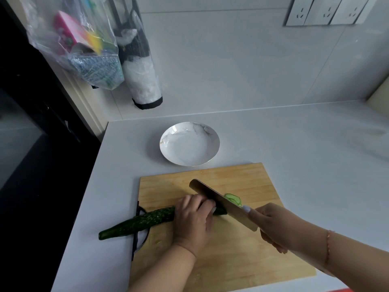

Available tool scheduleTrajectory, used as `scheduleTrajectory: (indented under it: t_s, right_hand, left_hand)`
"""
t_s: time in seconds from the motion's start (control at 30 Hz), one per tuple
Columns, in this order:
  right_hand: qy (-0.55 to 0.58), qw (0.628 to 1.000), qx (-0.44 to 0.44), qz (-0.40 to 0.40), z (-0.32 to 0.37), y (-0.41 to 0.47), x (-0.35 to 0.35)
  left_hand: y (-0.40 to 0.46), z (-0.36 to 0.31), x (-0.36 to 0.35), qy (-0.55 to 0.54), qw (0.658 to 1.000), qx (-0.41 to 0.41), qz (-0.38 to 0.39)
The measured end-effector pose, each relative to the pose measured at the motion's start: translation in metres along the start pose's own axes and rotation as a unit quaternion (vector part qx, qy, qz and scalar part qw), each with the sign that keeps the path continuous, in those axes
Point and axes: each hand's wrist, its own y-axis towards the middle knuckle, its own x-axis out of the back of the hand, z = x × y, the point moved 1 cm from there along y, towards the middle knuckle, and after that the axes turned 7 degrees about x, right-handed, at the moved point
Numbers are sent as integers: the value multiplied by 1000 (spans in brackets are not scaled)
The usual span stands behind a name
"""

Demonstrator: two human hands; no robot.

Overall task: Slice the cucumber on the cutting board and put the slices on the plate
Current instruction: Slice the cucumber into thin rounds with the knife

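**Cucumber under the knife on a pale counter**

A pale grey counter (294,144) runs up to a tiled wall of the same tone, and a wooden board (242,249) lies at its near edge.

The cucumber (139,222) lies across the left side of the board, dark green and bumpy, its left tip overhanging the board's edge onto the counter above a black handle loop. Its right end sits under the knife (219,202). The left hand (193,220) presses down on the cucumber near that cut end, fingers curled over it with the knuckles toward the blade. The right hand (273,224) grips the knife handle, fingers wrapped round it; a thin bracelet shows on that wrist. The broad blade slants from near right to far left, its edge down on the cucumber just beside the left fingertips.

A few thin, pale green slices (233,199) lie overlapped on the board just right of the blade, touching it or nearly so.

Beyond the far edge of the board stands a white marbled plate (189,144), close to the board but apart from it, with no slices in it.

On the wall at far left hang a clear bag (84,49) of colourful packets and a mesh holder (143,76) stuffed with white plastic bags. A row of sockets (326,11) sits at far right.
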Motion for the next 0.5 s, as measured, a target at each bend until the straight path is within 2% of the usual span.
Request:
scheduleTrajectory:
  t_s: [0.5]
  right_hand:
    - [-5, 1000, 8, -1, 2, -10, 6]
  left_hand:
    - [0, -1, 0, -13, 1000, 11, -5]
